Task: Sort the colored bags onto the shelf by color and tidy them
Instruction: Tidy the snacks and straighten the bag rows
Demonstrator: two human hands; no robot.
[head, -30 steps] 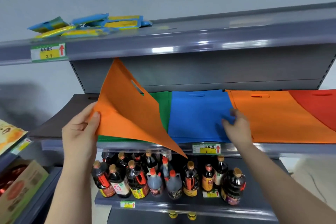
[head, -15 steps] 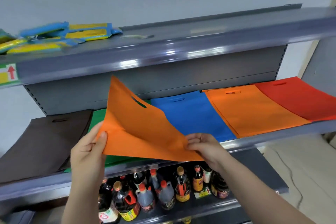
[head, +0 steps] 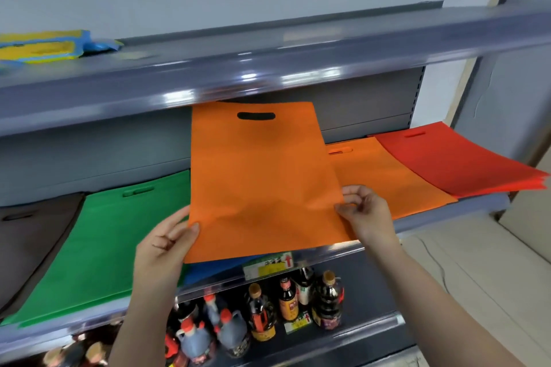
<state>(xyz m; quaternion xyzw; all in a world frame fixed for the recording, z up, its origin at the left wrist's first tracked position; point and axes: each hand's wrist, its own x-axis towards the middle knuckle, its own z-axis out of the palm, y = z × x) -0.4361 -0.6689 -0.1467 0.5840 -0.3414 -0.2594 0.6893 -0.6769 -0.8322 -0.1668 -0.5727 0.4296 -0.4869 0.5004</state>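
Held flat between both hands over the blue pile, the orange bag looked light and floppy, the left hand and right hand each pinching a lower corner.

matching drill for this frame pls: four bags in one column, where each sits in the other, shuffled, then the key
Things:
1. green bag
2. held orange bag
3. red bag stack
4. brown bag

Places:
A. far right of the middle shelf
B. far left of that shelf, partly cut off by the frame edge
C. lifted in front of the shelf, left hand and right hand each with a grip on a lower edge
D. lying flat between the brown bag and the held one

Pairs: 1-D, 2-C, 3-A, 4-B
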